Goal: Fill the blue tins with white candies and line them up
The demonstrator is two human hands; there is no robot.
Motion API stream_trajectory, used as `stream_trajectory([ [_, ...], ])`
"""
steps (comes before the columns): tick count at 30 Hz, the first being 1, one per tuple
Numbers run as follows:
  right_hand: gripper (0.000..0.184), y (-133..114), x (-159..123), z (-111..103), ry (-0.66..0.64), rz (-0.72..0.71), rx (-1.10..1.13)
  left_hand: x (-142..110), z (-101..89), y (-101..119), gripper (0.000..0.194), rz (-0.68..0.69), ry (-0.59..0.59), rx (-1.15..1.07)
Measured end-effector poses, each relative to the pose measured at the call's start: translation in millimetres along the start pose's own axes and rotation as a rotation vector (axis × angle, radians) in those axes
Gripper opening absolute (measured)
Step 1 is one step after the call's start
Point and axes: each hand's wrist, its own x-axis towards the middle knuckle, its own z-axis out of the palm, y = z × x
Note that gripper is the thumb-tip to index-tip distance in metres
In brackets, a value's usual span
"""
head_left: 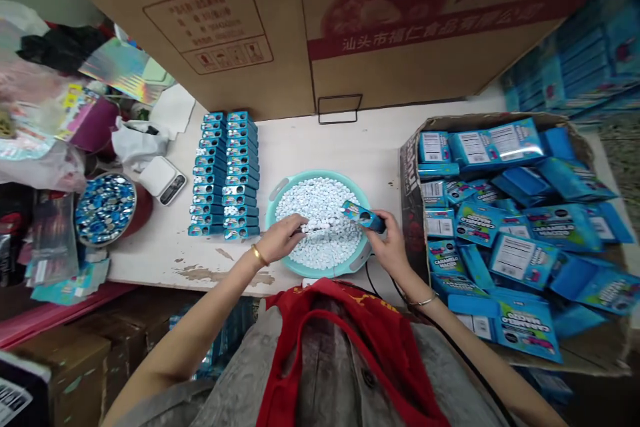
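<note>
A turquoise colander-like basin (273, 217) full of small white candies (320, 197) sits on the table before me. My left hand (284, 238) is over its left side, fingers pinched together at the candies. Whatever they grip is thin and mostly hidden; a small heap of candies shows just beyond the fingertips. Over the basin's right side, my right hand (389, 243) grips a small blue candy box (361, 215) with a round hole in its face. The box is tilted, its far end pointing left above the candies.
Two columns of blue boxes (241, 177) stand left of the basin. A carton (413, 207) of blue packages is at right. Large cardboard boxes (280, 80) block the back, with a wire stand (340, 110) before them. A scale (163, 180) and a tub (143, 207) of shiny wrapped pieces lie left.
</note>
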Motion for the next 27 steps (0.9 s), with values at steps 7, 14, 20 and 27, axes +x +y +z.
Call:
stream_trajectory([
  [7,0.032,-2,-5,19,-0.121,-0.169,0.011,19,-54.9,73,0.022,-0.029,-0.203,0.313],
  [14,0.032,-2,-11,30,-0.153,-0.192,0.059,40,-58.1,144,0.026,-0.189,-0.370,0.676],
  [20,0.030,0,-20,33,-0.175,-0.105,0.120,27,-73.0,158,0.023,-0.186,-0.355,0.668],
  [27,0.036,-5,-36,47,-0.247,-0.151,0.160,-6,-54.2,103,0.068,-0.102,-0.148,0.339],
])
